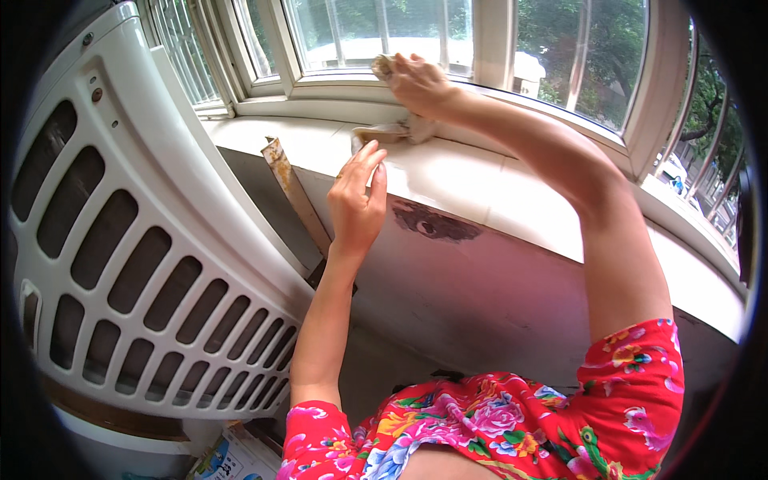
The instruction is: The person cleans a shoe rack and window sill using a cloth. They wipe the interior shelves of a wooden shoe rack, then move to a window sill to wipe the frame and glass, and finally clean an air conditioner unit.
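Note:
My right hand (pixel 420 85) is closed around a bunched, pale cloth (pixel 381 67) and presses it to the lower part of the window frame (pixel 336 91). Below that hand, a crumpled whitish cloth (pixel 418 128) lies on the tiled windowsill (pixel 468 177); whether it is one piece with the bunched cloth cannot be told. My left hand (pixel 360 201) is raised at the sill's front edge, thumb apart from the fingers, with nothing seen in it. Its fingertips are close to the left end of the cloth on the sill; contact is unclear.
A large white slotted casing, like an air conditioner's outdoor unit (pixel 198 240), fills the left side. Between it and my left arm rises a rusty metal bracket (pixel 294 192). Under the sill, the wall (pixel 480 288) has a dark patch. A printed box (pixel 234 456) lies at the bottom.

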`<state>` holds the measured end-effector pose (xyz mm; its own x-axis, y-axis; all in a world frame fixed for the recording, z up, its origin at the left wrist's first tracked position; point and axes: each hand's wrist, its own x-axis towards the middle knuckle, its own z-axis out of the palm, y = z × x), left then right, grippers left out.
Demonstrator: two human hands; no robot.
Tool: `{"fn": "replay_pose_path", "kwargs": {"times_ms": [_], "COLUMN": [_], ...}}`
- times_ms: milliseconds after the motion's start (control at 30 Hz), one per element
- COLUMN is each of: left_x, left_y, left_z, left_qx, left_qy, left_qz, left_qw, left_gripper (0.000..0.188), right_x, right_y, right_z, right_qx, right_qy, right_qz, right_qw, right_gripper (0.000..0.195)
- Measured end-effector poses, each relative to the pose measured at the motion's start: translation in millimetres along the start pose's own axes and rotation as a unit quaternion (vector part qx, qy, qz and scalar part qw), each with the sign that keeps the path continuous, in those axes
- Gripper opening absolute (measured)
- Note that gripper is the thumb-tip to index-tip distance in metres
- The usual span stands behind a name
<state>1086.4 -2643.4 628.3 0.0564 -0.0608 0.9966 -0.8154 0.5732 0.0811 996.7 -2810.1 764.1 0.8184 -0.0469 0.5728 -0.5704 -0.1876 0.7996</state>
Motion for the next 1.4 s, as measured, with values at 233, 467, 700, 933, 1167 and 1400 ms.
{"fn": "replay_pose_path", "kwargs": {"times_ms": [233, 467, 700, 933, 1167, 1400], "left_x": [-5, -30, 36, 68, 66, 75], "left_y": [91, 194, 302, 188, 142, 98], "left_z": [101, 274, 437, 486, 514, 501], "left_qx": [0.038, 0.073, 0.112, 0.180, 0.169, 0.169], "left_qy": [0.007, -0.056, -0.053, -0.133, -0.160, -0.167], "left_qz": [0.058, 0.100, 0.080, 0.080, 0.048, 0.032], "left_qw": [0.998, 0.991, 0.989, 0.971, 0.971, 0.971], "left_gripper": [0.014, 0.015, 0.016, 0.017, 0.014, 0.013], "right_x": [-189, -379, -485, -403, -332, -285], "right_y": [89, 189, 428, 521, 569, 514], "right_z": [-14, 95, 138, 313, 475, 527], "right_qx": [-0.008, 0.141, 0.371, 0.558, 0.357, 0.655], "right_qy": [-0.001, 0.117, 0.177, 0.153, 0.261, 0.047], "right_qz": [0.030, 0.040, 0.094, 0.361, 0.470, 0.445], "right_qw": [1.000, 0.982, 0.907, 0.732, 0.764, 0.609], "right_gripper": [0.020, 0.017, 0.037, 0.032, 0.030, 0.033]}}
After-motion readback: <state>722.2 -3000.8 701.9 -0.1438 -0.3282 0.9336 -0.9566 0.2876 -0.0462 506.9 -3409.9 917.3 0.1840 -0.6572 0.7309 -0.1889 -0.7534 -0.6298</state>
